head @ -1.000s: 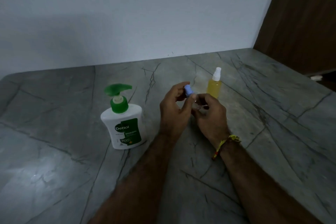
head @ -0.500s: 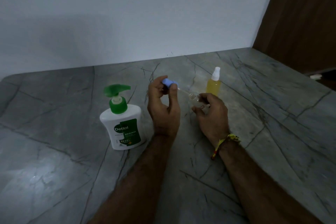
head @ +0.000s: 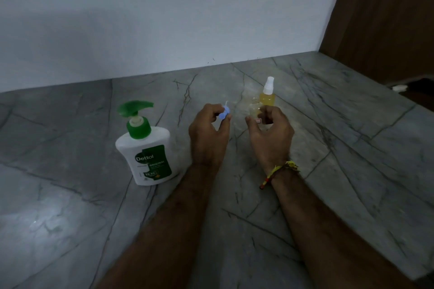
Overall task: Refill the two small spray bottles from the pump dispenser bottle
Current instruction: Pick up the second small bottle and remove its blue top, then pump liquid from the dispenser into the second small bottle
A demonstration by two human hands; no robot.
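Fingers of the left hand (head: 209, 135) pinch the blue spray cap (head: 223, 114); the right hand (head: 270, 132) grips the clear small bottle (head: 255, 111). At its 1 o'clock stands the yellow spray bottle (head: 267, 97), at 9 o'clock the pump dispenser (head: 145, 145).

**Polished stone, plastic bottles**

The surface (head: 352, 148) looks like grey veined stone, smooth and polished, with a soft sheen in front of and to the left of the pump bottle (head: 148, 155). That bottle is opaque white plastic, faintly glossy, with a printed green label and a green plastic pump. To its right, the left hand (head: 209, 134) pinches a blue plastic sprayer (head: 224, 114). Further right, the right hand (head: 270, 134) grips a clear bottle (head: 254, 110) of see-through plastic. Just behind stands the yellow bottle (head: 267, 98), translucent with a white plastic top. A woven thread band (head: 279, 170) circles the right wrist. The wall (head: 164, 19) is matt; the panel (head: 387, 19) looks like wood.
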